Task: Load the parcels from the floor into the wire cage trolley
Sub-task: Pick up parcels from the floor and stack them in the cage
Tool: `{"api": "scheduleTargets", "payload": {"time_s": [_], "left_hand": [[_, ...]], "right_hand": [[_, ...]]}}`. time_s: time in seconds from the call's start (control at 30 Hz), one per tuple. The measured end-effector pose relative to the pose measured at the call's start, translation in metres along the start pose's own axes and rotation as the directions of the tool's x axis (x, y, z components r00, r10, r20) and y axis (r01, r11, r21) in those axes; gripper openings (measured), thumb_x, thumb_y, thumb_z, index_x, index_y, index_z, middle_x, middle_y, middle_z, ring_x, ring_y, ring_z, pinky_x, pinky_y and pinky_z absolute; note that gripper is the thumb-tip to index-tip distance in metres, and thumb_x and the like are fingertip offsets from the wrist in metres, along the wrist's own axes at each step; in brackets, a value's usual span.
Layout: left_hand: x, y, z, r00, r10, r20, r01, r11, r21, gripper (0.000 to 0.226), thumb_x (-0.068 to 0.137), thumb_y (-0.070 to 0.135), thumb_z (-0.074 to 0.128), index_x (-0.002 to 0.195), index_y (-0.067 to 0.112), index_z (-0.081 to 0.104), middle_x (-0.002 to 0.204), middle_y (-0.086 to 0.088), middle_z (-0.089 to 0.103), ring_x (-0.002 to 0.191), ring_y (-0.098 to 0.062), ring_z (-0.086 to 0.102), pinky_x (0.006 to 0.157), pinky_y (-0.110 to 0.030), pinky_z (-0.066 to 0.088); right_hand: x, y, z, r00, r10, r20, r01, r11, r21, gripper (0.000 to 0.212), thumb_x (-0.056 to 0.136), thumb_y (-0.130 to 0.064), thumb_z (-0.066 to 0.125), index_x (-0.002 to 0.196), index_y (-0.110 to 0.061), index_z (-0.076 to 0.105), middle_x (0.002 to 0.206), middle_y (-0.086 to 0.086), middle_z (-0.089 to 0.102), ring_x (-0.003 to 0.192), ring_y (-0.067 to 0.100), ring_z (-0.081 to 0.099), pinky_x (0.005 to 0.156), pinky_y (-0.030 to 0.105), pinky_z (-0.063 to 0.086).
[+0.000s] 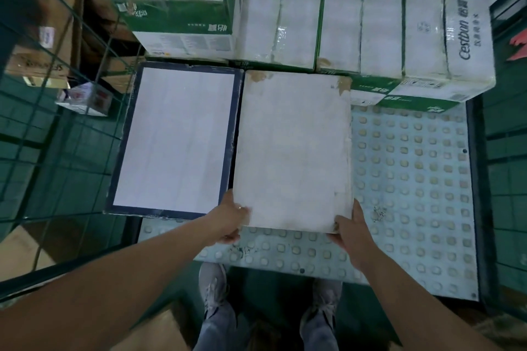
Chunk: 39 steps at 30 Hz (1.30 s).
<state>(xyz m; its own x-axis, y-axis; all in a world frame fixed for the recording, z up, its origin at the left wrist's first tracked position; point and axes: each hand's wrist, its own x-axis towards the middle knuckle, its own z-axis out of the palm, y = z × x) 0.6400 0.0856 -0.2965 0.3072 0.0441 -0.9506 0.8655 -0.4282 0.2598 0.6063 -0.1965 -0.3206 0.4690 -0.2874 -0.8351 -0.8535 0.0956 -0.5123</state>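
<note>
— Arms? Hands?
— Both bare forearms stretched forward and down. Left hand clamped on the near left corner of the white parcel, thumb laid on the top face, fingers curled out of sight under the edge. Right hand gripped the near right corner likewise, thumb along the side edge, fingers tucked beneath.
— And the white parcel itself?
— Lay inside the wire cage trolley, above its studded floor plate, the near edge apparently lifted by the hands. Flat, rectangular, matt white top, scuffed and a little grimy; brown tape scraps at both far corners.
— Beside the white parcel?
— Touching its left edge, or very nearly so: a navy-bordered box, smooth white face, dark rim worn at the corners. Just beyond its far edge: a row of green-and-white cartons, glossy, film-wrapped, printed "Cestbon" on the rightmost. To its right: bare plate, pale blue plastic, covered in rows of rounded studs, some dirt marks.
— Further left of the white parcel?
— Green wire mesh, thin square grid; brown cardboard boxes seen through it.
— Nearer than the white parcel?
— Two grey laced shoes and pale blue trouser legs, on a dark green floor.
</note>
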Motion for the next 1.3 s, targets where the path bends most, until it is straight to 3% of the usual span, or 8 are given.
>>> {"api": "scheduleTargets", "payload": {"time_s": [0.13, 0.23, 0.37, 0.57, 0.7, 0.87, 1.0, 1.3], "left_hand": [[-0.002, -0.005, 0.008, 1.000, 0.012, 0.011, -0.011, 0.996, -0.090, 0.083, 0.102, 0.037, 0.059, 0.157, 0.048, -0.002, 0.154, -0.001, 0.038, 0.097, -0.029, 0.070, 0.073, -0.037, 0.063], [-0.002, -0.009, 0.012, 0.999, 0.033, -0.011, -0.034, 0.996, -0.081, 0.088, 0.101, 0.039, 0.060, 0.157, 0.049, -0.007, 0.165, 0.006, 0.024, 0.098, -0.030, 0.071, 0.072, -0.035, 0.062], [-0.007, -0.011, 0.008, 0.999, 0.027, 0.034, -0.028, 0.999, 0.037, 0.078, 0.101, 0.036, 0.059, 0.157, 0.045, 0.004, 0.155, 0.001, 0.035, 0.100, -0.030, 0.069, 0.072, -0.035, 0.063], [-0.047, 0.009, -0.012, 0.999, 0.014, 0.045, -0.015, 0.999, 0.036, 0.078, 0.102, 0.033, 0.059, 0.157, 0.044, 0.005, 0.142, -0.007, 0.051, 0.106, -0.025, 0.063, 0.082, -0.044, 0.063], [-0.107, 0.044, -0.044, 0.995, 0.098, -0.014, -0.099, 0.994, -0.054, 0.077, 0.101, 0.030, 0.061, 0.157, 0.042, 0.011, 0.116, -0.011, 0.061, 0.091, -0.025, 0.063, 0.082, -0.046, 0.062], [-0.234, 0.096, -0.087, 0.969, 0.230, -0.086, -0.240, 0.961, -0.134, 0.077, 0.101, 0.031, 0.061, 0.158, 0.042, 0.010, 0.117, -0.006, 0.058, 0.112, -0.029, 0.061, 0.087, -0.043, 0.060], [-0.351, 0.121, -0.106, 0.932, 0.309, -0.191, -0.340, 0.927, -0.157, 0.076, 0.101, 0.034, 0.060, 0.158, 0.044, 0.011, 0.128, -0.007, 0.058, 0.111, -0.026, 0.063, 0.080, -0.036, 0.060], [-0.520, 0.110, -0.114, 0.833, 0.411, -0.369, -0.492, 0.856, -0.156, 0.071, 0.096, 0.042, 0.064, 0.154, 0.046, 0.022, 0.116, 0.001, 0.066, 0.092, -0.016, 0.071, 0.072, -0.030, 0.059]], "right_hand": [[0.004, 0.004, 0.003, 1.000, 0.011, 0.010, -0.010, 0.997, -0.072, 0.076, 0.099, -0.002, 0.048, 0.160, -0.041, 0.023, 0.145, 0.005, 0.050, 0.104, 0.027, 0.061, 0.088, 0.047, 0.061], [0.008, 0.006, 0.006, 0.999, 0.033, 0.017, -0.032, 0.998, -0.061, 0.073, 0.101, -0.002, 0.046, 0.159, -0.042, 0.025, 0.144, 0.008, 0.051, 0.098, 0.027, 0.063, 0.080, 0.043, 0.062], [0.005, 0.006, 0.007, 0.991, 0.134, 0.006, -0.134, 0.990, -0.041, 0.077, 0.102, -0.002, 0.047, 0.159, -0.048, 0.022, 0.139, 0.016, 0.055, 0.094, 0.031, 0.065, 0.061, 0.035, 0.062], [-0.039, -0.026, 0.009, 0.988, 0.152, 0.030, -0.147, 0.979, -0.141, 0.075, 0.104, -0.011, 0.050, 0.160, -0.043, 0.015, 0.112, 0.001, 0.056, 0.107, 0.031, 0.059, 0.076, 0.038, 0.058], [-0.098, -0.084, 0.012, 0.990, 0.092, 0.111, -0.070, 0.981, -0.183, 0.073, 0.105, -0.019, 0.053, 0.161, -0.043, 0.013, 0.151, 0.002, 0.042, 0.120, 0.032, 0.055, 0.081, 0.038, 0.058], [-0.198, -0.181, 0.015, 0.973, -0.019, 0.231, 0.066, 0.979, -0.194, 0.067, 0.104, -0.017, 0.055, 0.160, -0.040, 0.025, 0.109, 0.000, 0.054, 0.110, 0.029, 0.058, 0.098, 0.045, 0.056], [-0.300, -0.249, 0.016, 0.921, -0.123, 0.370, 0.204, 0.961, -0.188, 0.063, 0.104, -0.022, 0.055, 0.159, -0.038, 0.028, 0.129, 0.003, 0.052, 0.122, 0.031, 0.056, 0.098, 0.041, 0.056], [-0.467, -0.309, 0.025, 0.779, -0.219, 0.588, 0.442, 0.856, -0.267, 0.055, 0.103, -0.024, 0.057, 0.155, -0.027, 0.038, 0.121, 0.005, 0.059, 0.103, 0.028, 0.064, 0.084, 0.037, 0.058]]}}
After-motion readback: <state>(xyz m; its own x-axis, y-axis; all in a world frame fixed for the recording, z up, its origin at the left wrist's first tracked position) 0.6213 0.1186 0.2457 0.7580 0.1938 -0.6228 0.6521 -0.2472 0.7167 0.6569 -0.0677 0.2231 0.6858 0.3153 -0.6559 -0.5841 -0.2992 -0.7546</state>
